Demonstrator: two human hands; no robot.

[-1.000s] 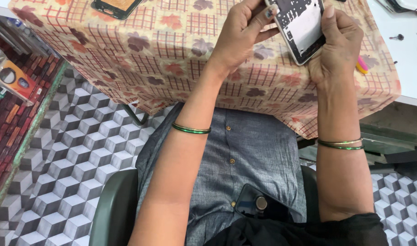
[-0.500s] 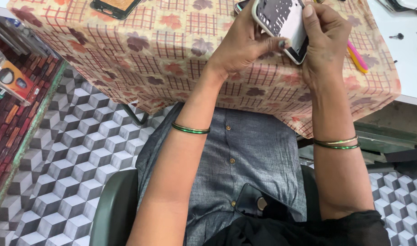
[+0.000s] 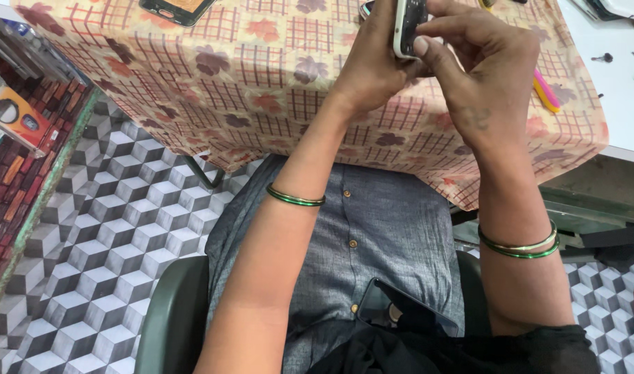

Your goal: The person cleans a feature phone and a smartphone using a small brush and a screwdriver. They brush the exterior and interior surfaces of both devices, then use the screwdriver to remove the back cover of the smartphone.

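Note:
An opened white-framed phone (image 3: 408, 26) is held edge-on near the top of the head view, over a table with a leaf-patterned cloth (image 3: 261, 76). My left hand (image 3: 372, 66) grips the phone from the left and below. My right hand (image 3: 480, 66) closes over it from the right, thumb pressing on its lower edge. Green bangles ring both wrists.
A dark phone (image 3: 175, 8) lies at the cloth's far left edge. Pink and yellow tools (image 3: 547, 91) sit on the cloth at right, small screws (image 3: 602, 57) on a white surface beyond. Another phone (image 3: 400, 315) rests on my lap. Cube-patterned floor (image 3: 102, 242) lies left.
The phone has turned from showing its open inside to edge-on and moved left and up. Both hands closed tighter around it, the right hand shifting over it.

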